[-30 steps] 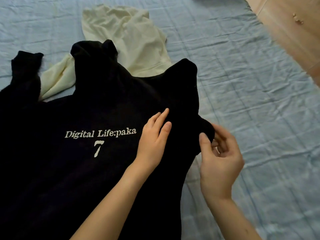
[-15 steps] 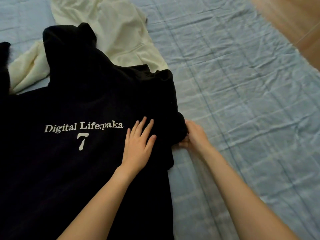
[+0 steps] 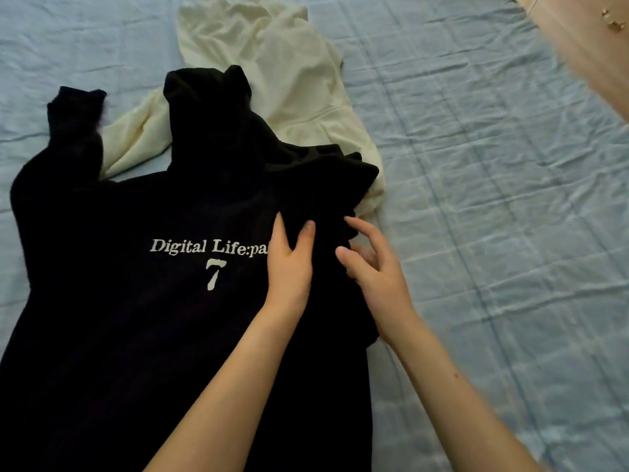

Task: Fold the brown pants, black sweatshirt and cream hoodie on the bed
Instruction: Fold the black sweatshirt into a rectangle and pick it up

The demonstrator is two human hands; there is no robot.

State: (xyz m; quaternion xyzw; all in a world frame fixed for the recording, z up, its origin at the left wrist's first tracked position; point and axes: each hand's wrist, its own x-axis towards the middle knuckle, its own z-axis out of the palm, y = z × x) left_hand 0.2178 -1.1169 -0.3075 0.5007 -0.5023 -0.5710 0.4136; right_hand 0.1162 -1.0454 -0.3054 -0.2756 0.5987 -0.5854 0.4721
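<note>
Two grips on black sweatshirt (image 3: 136, 335): left hand (image 3: 289, 267) round a fold (image 3: 316, 199), right hand (image 3: 377, 277) spread.

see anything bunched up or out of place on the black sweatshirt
The black printed sweatshirt has one sleeve bunched in a heap by the left hand and right hand, and it overlaps the cream hoodie.

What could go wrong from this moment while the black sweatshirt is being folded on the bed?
1. The bunched sleeve of the black printed sweatshirt, pinched by the left hand, may get folded in crumpled, so creases could stay.
2. The sweatshirt lies over part of the crumpled cream hoodie; pulling it might drag that hoodie across the wrinkled blue bed sheet.
</note>
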